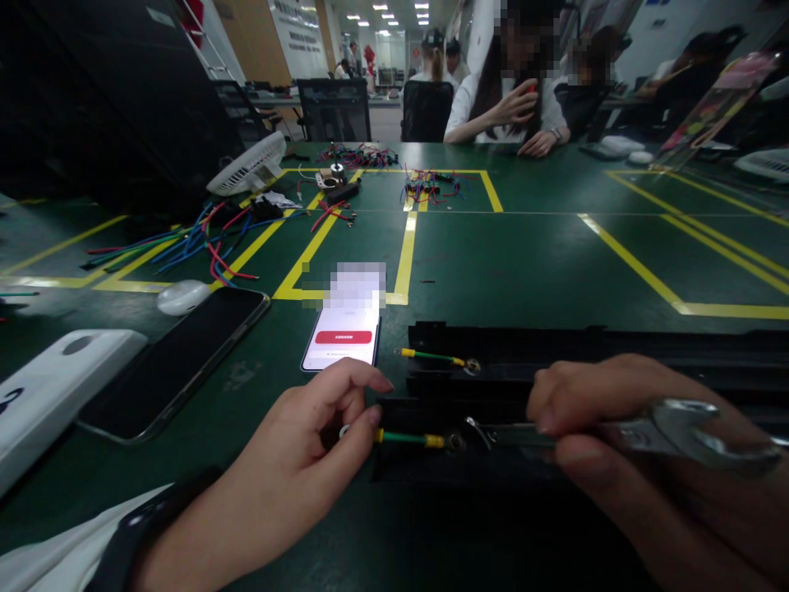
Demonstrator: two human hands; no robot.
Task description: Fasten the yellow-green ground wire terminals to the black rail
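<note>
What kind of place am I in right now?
Probably an electronics or wiring assembly workshop: the green workbench is marked out with yellow tape, bundles of cut coloured wires lie on it, and your right hand holds a metal wrench.

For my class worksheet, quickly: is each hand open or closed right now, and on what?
Left hand: closed on one end of a short green wire.
Right hand: closed around a metal wrench.

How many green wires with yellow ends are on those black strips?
2: the near wire, its end between the fingers of the left hand, on the near strip; the far wire on the strip behind.
</note>
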